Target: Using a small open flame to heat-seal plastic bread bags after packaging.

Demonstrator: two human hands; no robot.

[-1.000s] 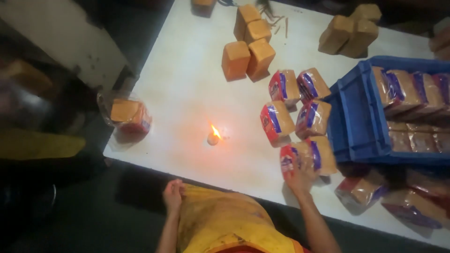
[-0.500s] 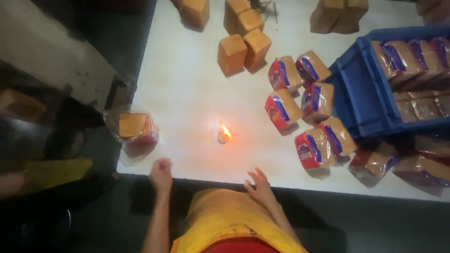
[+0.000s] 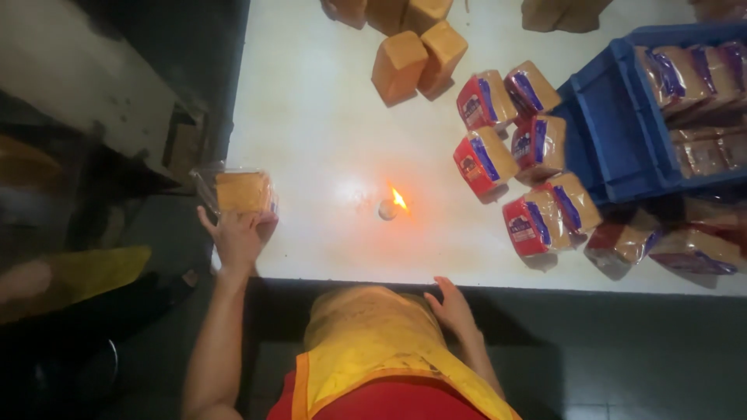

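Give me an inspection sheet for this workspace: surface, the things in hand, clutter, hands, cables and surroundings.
Surface: white table, lit by a small candle flame.
Things in hand: clear-bagged loaf at the table's left corner.
Clutter: wrapped loaves in red and blue packs, unwrapped loaves, blue crate holding more packs.
Hands: left hand grips the bagged loaf; right hand rests at the near table edge, holding nothing.
Cables: nothing seen.
Surroundings: dark floor, yellow apron.
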